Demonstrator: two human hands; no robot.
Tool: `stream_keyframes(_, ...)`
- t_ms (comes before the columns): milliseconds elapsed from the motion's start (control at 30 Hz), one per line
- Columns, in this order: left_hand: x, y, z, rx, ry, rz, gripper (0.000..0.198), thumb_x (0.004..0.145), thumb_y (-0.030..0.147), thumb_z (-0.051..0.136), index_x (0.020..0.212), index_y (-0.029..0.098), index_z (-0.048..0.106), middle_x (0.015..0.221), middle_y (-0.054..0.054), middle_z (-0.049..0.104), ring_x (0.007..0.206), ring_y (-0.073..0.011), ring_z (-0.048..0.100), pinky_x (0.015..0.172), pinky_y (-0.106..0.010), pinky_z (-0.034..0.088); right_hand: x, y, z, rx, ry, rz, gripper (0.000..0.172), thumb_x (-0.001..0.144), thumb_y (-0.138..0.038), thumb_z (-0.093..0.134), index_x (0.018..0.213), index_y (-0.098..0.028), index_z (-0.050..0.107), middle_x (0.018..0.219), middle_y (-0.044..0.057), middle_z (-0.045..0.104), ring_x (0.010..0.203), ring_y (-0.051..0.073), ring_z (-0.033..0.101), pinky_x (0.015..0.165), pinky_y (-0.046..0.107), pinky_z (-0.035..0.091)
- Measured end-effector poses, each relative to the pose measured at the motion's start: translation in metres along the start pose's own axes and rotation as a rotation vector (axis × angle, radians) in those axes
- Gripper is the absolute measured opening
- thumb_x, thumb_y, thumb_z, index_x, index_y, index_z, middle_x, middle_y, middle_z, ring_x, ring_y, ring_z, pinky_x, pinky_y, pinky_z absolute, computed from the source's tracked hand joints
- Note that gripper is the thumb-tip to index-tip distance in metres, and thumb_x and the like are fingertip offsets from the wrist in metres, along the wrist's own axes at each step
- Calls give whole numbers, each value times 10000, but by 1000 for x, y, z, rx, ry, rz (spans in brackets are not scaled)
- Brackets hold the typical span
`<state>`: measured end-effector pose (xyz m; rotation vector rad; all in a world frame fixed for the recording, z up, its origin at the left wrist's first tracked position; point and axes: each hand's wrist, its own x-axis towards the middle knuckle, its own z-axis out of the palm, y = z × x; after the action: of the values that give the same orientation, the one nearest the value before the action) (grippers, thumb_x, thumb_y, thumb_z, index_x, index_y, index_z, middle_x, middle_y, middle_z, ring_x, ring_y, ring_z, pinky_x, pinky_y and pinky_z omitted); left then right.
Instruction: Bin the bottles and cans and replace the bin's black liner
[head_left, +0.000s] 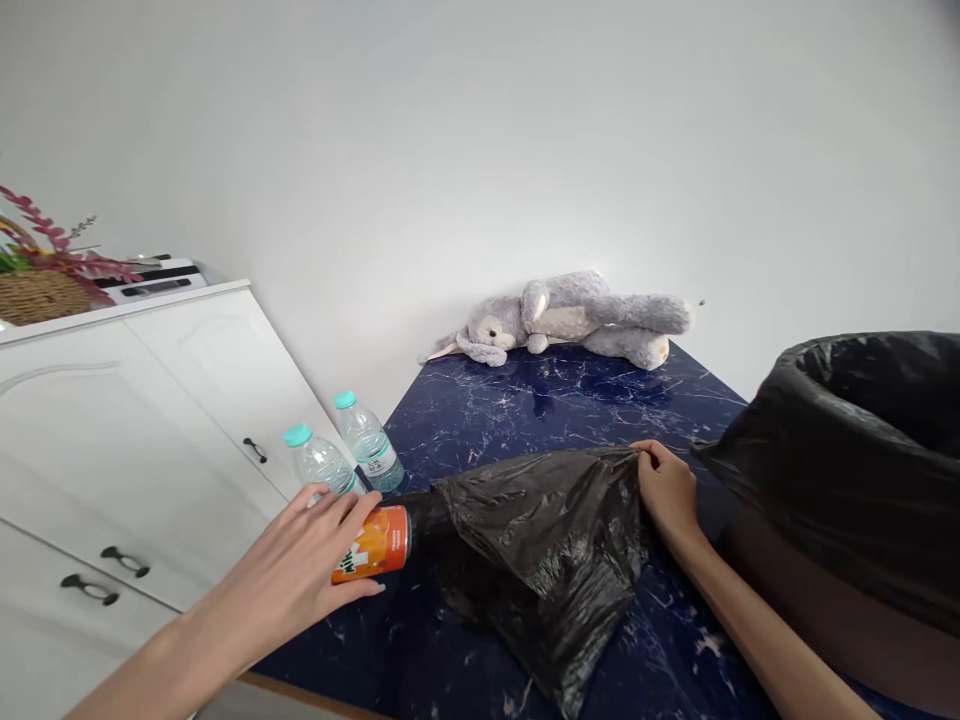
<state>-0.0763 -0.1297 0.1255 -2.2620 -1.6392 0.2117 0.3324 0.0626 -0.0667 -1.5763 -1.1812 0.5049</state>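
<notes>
My left hand (319,550) is closed around an orange soda can (386,540), which lies tilted on its side with its end toward the bag. A black plastic bag (555,530) spreads over the dark blue marbled table (585,400), its upper edge lifted. At the bag's right corner, my right hand (667,490) pinches the rim between thumb and fingers. Just behind my left hand stand two clear plastic bottles with turquoise caps, a nearer bottle (322,460) partly hidden by my fingers and a farther bottle (369,440).
A bin lined with a black bag (847,450) stands at the right, close to my right forearm. Against the wall lies a grey plush rabbit (570,310). On the left, a white cabinet (202,370) carries a wicker basket (41,295) with artificial plants.
</notes>
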Motion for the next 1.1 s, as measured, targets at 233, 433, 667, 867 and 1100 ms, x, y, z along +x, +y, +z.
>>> stream_keyframes(233,9,12,-4,179,-155,-18,569,846,187,729,1392,118,582,1238,-178,714,1177,-398,666,1142,-542,383,-2,4,0,0,-11,-16,221,867,-323,531,885,-207,718,786,24,698,688,213,586,720,339,422)
stream_keyframes(433,22,29,-15,370,-232,-10,699,588,9,728,1273,99,627,1200,-181,700,1111,-401,646,1164,-573,345,7,13,-3,10,148,68,264,993,-423,594,902,-190,678,808,6,654,762,193,608,835,368,484)
stream_keyframes(667,32,21,31,285,-173,9,713,426,12,769,1127,119,697,1167,-171,701,1198,-485,582,1241,-665,202,14,23,-1,55,243,121,307,1058,-448,602,930,-175,662,887,14,658,882,197,653,916,406,523)
stream_keyframes(867,44,21,56,232,-132,29,749,433,72,857,1168,132,728,1264,-200,681,1374,-521,453,1276,-653,128,14,26,1,89,231,126,285,1045,-431,621,947,-168,672,904,16,660,861,190,645,889,392,527)
stream_keyframes(1100,53,28,55,390,-195,36,690,587,149,829,1269,124,728,1405,-219,663,1458,-489,426,1289,-663,99,14,22,0,125,226,143,278,1035,-425,630,917,-175,655,851,2,636,817,186,629,872,383,519)
